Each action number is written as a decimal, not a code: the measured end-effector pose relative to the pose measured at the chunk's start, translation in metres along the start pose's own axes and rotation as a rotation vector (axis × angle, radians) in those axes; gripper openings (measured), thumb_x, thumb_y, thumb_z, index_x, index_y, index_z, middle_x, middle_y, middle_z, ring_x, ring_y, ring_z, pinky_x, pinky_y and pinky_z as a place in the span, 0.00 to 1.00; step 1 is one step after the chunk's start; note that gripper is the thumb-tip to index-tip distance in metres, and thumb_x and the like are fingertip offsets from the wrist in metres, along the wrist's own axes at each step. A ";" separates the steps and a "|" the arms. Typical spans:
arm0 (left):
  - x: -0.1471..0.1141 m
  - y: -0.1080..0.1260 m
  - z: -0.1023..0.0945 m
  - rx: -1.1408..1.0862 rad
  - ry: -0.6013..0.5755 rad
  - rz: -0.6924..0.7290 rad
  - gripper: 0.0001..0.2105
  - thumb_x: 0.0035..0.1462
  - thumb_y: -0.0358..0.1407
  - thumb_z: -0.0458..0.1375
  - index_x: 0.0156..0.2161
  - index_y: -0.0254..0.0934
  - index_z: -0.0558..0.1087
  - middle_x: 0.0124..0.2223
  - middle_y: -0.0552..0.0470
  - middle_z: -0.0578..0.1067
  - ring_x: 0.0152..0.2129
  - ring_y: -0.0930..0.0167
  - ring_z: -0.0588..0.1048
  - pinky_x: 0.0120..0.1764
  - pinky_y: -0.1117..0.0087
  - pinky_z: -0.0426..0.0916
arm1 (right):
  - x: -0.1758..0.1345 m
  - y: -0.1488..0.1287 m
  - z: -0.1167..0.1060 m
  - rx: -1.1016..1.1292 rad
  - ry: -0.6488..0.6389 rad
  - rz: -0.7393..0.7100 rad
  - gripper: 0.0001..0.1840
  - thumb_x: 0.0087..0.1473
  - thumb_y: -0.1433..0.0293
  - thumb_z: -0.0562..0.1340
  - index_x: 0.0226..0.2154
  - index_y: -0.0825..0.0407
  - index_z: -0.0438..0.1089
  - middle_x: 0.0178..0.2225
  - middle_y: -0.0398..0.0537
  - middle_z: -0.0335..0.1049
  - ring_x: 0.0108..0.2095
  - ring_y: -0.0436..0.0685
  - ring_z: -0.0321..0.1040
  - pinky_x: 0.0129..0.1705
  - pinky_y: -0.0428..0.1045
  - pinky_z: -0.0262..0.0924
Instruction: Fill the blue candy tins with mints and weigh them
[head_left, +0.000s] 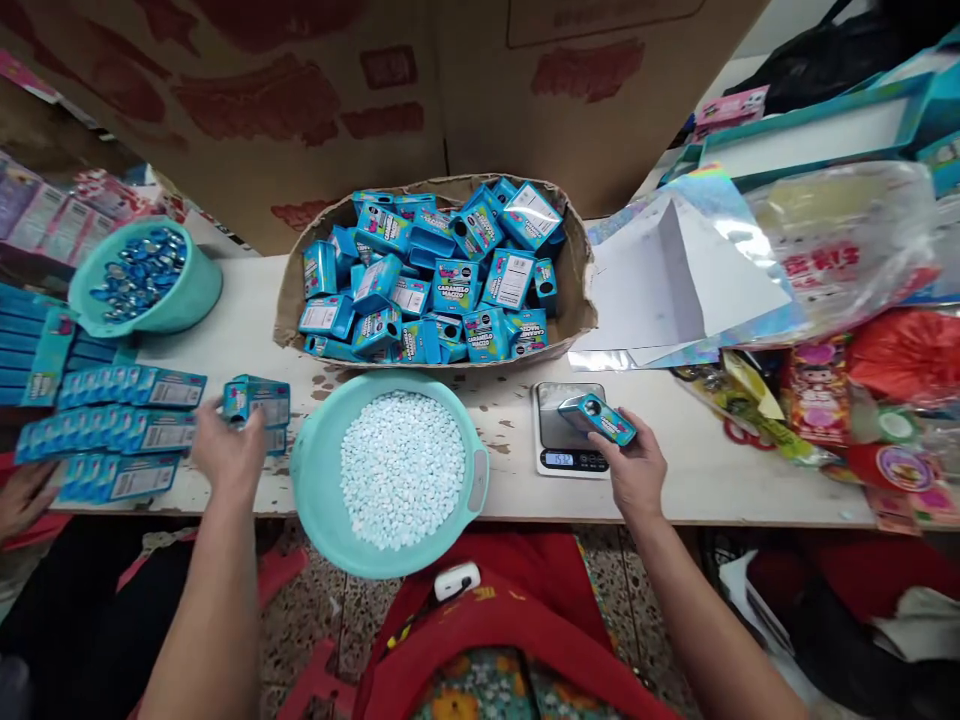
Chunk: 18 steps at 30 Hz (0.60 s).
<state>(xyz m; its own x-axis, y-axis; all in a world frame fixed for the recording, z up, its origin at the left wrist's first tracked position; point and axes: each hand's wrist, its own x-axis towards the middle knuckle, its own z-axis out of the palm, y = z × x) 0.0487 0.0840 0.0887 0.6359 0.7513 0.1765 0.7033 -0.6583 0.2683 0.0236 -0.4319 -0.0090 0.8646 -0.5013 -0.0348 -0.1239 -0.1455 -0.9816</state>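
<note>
My right hand (637,468) grips a small blue candy box (606,418) between thumb and fingers, tilted over a digital scale (551,432) with a lit display. Whether the box touches the weighing plate I cannot tell. On the left, my left hand (231,445) has its thumb and fingers around another blue candy box (276,398) in a small group on the table. Rows of similar boxes (154,432) stand just left of that hand. Between my hands is a turquoise bowl (309,470) holding many small pale blue candies (401,465).
Behind the bowl, a cut-down cardboard box (585,290) holds many blue candy boxes. A turquoise pot (199,290) of shiny blue pieces stands at the back left, and a co-worker's hand (26,500) rests at the left edge. Sheets (645,270) and plastic bags (840,230) lie right.
</note>
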 end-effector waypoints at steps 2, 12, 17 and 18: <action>0.013 -0.010 0.030 -0.014 -0.092 0.005 0.27 0.47 0.36 0.61 0.54 0.31 0.66 0.45 0.42 0.74 0.43 0.54 0.72 0.47 0.51 0.65 | -0.009 -0.004 -0.008 -0.018 -0.010 0.015 0.40 0.40 0.60 0.71 0.55 0.52 0.62 0.54 0.56 0.61 0.53 0.64 0.61 0.56 0.62 0.57; -0.081 0.009 0.045 0.023 -0.439 0.620 0.12 0.58 0.38 0.51 0.44 0.37 0.71 0.46 0.42 0.71 0.46 0.60 0.68 0.48 0.61 0.63 | -0.057 -0.029 -0.033 -0.265 0.163 0.034 0.32 0.50 0.58 0.63 0.54 0.53 0.61 0.54 0.58 0.58 0.54 0.63 0.60 0.51 0.59 0.61; -0.141 0.012 0.065 0.042 -0.834 0.637 0.09 0.57 0.37 0.50 0.39 0.38 0.71 0.41 0.46 0.73 0.38 0.64 0.72 0.40 0.67 0.64 | -0.070 -0.025 -0.032 -0.264 0.144 0.092 0.26 0.51 0.56 0.63 0.49 0.54 0.65 0.50 0.56 0.63 0.51 0.61 0.63 0.50 0.58 0.62; -0.143 0.010 0.067 -0.024 -0.843 0.581 0.09 0.56 0.36 0.50 0.38 0.38 0.71 0.40 0.46 0.74 0.38 0.63 0.72 0.41 0.66 0.64 | -0.072 -0.023 -0.032 -0.265 0.130 0.096 0.26 0.51 0.56 0.63 0.48 0.54 0.66 0.50 0.56 0.63 0.51 0.61 0.63 0.50 0.57 0.62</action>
<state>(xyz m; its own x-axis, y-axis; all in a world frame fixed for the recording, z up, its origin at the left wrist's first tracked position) -0.0138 -0.0331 0.0031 0.8993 0.0334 -0.4361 0.2149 -0.9022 0.3740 -0.0515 -0.4200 0.0224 0.7754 -0.6258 -0.0843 -0.3397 -0.3008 -0.8911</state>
